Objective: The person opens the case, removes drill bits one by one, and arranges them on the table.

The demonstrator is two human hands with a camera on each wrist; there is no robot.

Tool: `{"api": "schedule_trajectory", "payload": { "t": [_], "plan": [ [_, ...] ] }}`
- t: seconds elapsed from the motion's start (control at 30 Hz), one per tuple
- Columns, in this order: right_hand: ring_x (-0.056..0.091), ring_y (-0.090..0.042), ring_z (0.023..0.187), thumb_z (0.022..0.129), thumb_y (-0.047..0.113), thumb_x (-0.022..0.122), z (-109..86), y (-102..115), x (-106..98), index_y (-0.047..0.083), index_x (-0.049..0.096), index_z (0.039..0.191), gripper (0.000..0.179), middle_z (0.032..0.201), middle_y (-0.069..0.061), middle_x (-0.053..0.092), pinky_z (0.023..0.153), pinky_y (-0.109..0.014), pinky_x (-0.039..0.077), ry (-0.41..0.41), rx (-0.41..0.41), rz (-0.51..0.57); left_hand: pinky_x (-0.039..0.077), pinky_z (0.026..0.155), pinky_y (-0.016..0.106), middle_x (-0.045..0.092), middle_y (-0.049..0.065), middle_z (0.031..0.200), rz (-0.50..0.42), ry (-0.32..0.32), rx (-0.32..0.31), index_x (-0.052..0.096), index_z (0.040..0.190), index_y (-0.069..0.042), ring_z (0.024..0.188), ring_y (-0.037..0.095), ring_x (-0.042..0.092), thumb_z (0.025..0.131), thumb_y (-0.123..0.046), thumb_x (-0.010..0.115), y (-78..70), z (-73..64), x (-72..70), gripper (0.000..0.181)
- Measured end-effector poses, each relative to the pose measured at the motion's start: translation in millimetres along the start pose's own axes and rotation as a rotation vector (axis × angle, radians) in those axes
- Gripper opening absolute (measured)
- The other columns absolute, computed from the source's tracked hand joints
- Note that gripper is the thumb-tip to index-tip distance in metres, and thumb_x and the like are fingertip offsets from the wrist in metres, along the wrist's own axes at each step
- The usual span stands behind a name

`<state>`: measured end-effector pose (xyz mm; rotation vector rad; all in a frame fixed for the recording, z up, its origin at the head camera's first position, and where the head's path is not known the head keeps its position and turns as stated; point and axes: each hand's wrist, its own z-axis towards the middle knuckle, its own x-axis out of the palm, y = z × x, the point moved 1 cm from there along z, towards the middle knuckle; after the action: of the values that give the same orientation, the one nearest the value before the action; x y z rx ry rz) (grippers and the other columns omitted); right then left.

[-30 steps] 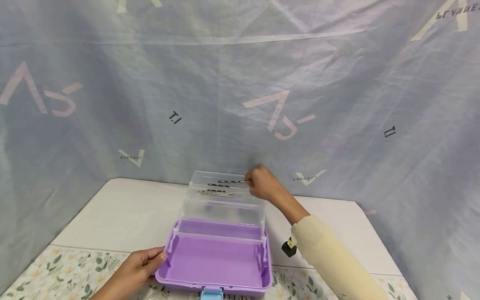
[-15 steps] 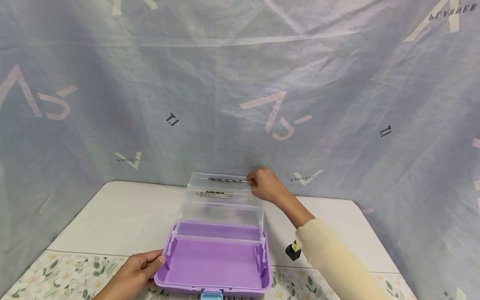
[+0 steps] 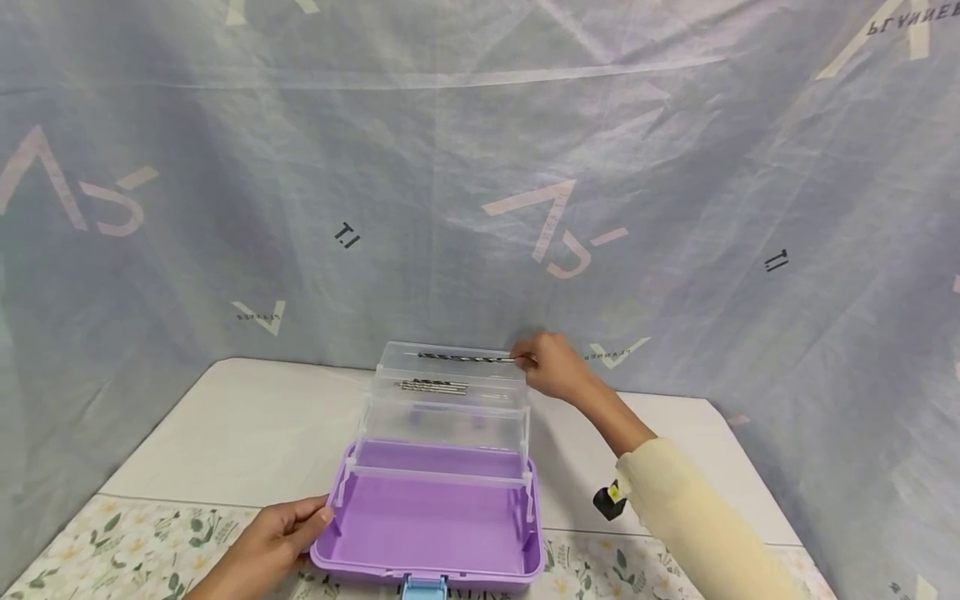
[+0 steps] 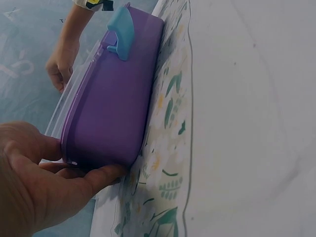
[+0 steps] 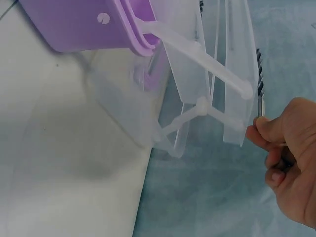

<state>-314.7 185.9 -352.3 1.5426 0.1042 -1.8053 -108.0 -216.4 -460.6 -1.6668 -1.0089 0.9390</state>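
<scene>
A purple toolbox (image 3: pixel 427 575) stands open, its clear tiered trays (image 3: pixel 442 427) raised behind it. My left hand (image 3: pixel 273 537) grips its left side, thumb on the rim; in the left wrist view the fingers wrap the purple corner. My right hand (image 3: pixel 555 367) is at the right end of the top tray, thumb and finger pinching the plain shank of a long twist drill bit (image 3: pixel 465 359). The bit's fluted part extends left over the top tray. In the right wrist view something dark shows within the curled lower fingers. Several drill bits (image 3: pixel 433 387) lie in the tier below.
A light blue latch (image 3: pixel 424 587) hangs at the toolbox's front. Underneath are a white tabletop (image 3: pixel 262 425) and a floral cloth (image 3: pixel 150 533). A grey printed curtain (image 3: pixel 420 208) rises close behind the trays. A black and yellow object (image 3: pixel 609 502) hangs at the right sleeve.
My right hand has shifted right, and more of the bit's length shows beside it. Two dark bits showed separately at the top earlier; one shows there now. The left hand stays put.
</scene>
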Motion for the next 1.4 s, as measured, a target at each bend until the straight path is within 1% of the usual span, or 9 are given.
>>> {"api": "schedule_trajectory", "payload": {
  "t": [0.23, 0.37, 0.47, 0.57, 0.8, 0.97, 1.17, 1.3, 1.4],
  "plan": [
    [0.079, -0.030, 0.098, 0.104, -0.003, 0.068, -11.3, -15, -9, -0.003, 0.087, 0.117, 0.023, 0.114, -0.019, 0.086, 0.083, -0.044, 0.064, 0.004, 0.071, 0.016, 0.071, 0.090, 0.039, 0.068, 0.042, 0.143, -0.005, -0.003, 0.000, 0.030, 0.157, 0.034, 0.124, 0.041, 0.079, 0.124, -0.022, 0.046, -1.1, 1.0, 1.8, 0.067],
    [0.073, -0.023, 0.086, 0.106, 0.003, 0.069, -19.8, -24, -16, 0.000, 0.087, 0.120, 0.023, 0.117, -0.019, 0.086, 0.074, -0.037, 0.058, 0.005, 0.116, 0.015, 0.071, 0.090, 0.039, 0.068, 0.041, 0.143, 0.001, -0.007, -0.004, 0.030, 0.157, 0.034, 0.124, 0.041, 0.079, 0.124, -0.022, 0.047, -1.2, 1.0, 1.1, 0.067],
    [0.066, -0.019, 0.080, 0.107, 0.006, 0.070, -25.8, -30, -21, 0.001, 0.087, 0.122, 0.023, 0.119, -0.019, 0.086, 0.072, -0.035, 0.054, 0.006, 0.155, 0.021, 0.071, 0.090, 0.039, 0.068, 0.041, 0.144, 0.007, -0.013, -0.008, 0.030, 0.157, 0.034, 0.124, 0.040, 0.079, 0.124, -0.023, 0.047, -1.6, 1.3, 0.5, 0.067],
    [0.066, -0.018, 0.082, 0.109, 0.007, 0.069, -31.4, -35, -25, 0.001, 0.086, 0.125, 0.024, 0.123, -0.019, 0.085, 0.075, -0.035, 0.055, 0.015, 0.183, 0.034, 0.071, 0.090, 0.039, 0.068, 0.041, 0.144, 0.011, -0.020, -0.011, 0.030, 0.157, 0.033, 0.123, 0.041, 0.079, 0.124, -0.023, 0.047, -1.7, 1.5, 0.2, 0.068],
    [0.070, -0.019, 0.085, 0.110, 0.008, 0.067, -49.9, -45, -35, 0.000, 0.084, 0.127, 0.025, 0.124, -0.020, 0.084, 0.074, -0.036, 0.056, 0.023, 0.213, 0.025, 0.071, 0.092, 0.042, 0.062, 0.046, 0.148, -0.010, -0.007, -0.004, 0.027, 0.157, 0.035, 0.127, 0.048, 0.076, 0.124, -0.023, 0.046, 0.4, 2.1, 1.3, 0.069],
    [0.071, -0.020, 0.084, 0.110, 0.005, 0.067, -64.0, -56, -40, -0.002, 0.084, 0.125, 0.024, 0.121, -0.022, 0.084, 0.072, -0.036, 0.055, 0.025, 0.225, 0.038, 0.071, 0.091, 0.042, 0.062, 0.046, 0.148, -0.004, -0.012, -0.003, 0.026, 0.157, 0.035, 0.126, 0.047, 0.077, 0.124, -0.023, 0.047, 1.0, 1.5, 1.5, 0.069],
    [0.077, -0.025, 0.092, 0.110, 0.006, 0.068, -81.4, -69, -40, -0.003, 0.083, 0.128, 0.025, 0.121, -0.024, 0.084, 0.075, -0.038, 0.060, 0.042, 0.254, 0.020, 0.071, 0.091, 0.041, 0.061, 0.046, 0.149, 0.002, -0.023, -0.003, 0.029, 0.157, 0.034, 0.127, 0.047, 0.076, 0.124, -0.023, 0.047, 1.4, 1.1, 1.9, 0.068],
    [0.072, -0.020, 0.084, 0.109, 0.005, 0.069, -93.2, -78, -37, -0.004, 0.083, 0.127, 0.024, 0.119, -0.023, 0.084, 0.073, -0.036, 0.058, 0.055, 0.266, 0.019, 0.070, 0.093, 0.041, 0.057, 0.048, 0.152, -0.007, -0.020, 0.002, 0.027, 0.156, 0.035, 0.131, 0.050, 0.074, 0.124, -0.022, 0.047, 2.2, 1.2, 1.6, 0.069],
    [0.063, -0.015, 0.076, 0.107, 0.003, 0.070, -100.9, -87, -34, -0.004, 0.085, 0.122, 0.022, 0.114, -0.021, 0.085, 0.069, -0.033, 0.052, 0.052, 0.272, 0.011, 0.070, 0.094, 0.041, 0.054, 0.049, 0.153, -0.029, -0.007, 0.015, 0.025, 0.156, 0.036, 0.133, 0.052, 0.072, 0.123, -0.020, 0.047, 3.4, 1.9, 1.8, 0.069]
  ]
}}
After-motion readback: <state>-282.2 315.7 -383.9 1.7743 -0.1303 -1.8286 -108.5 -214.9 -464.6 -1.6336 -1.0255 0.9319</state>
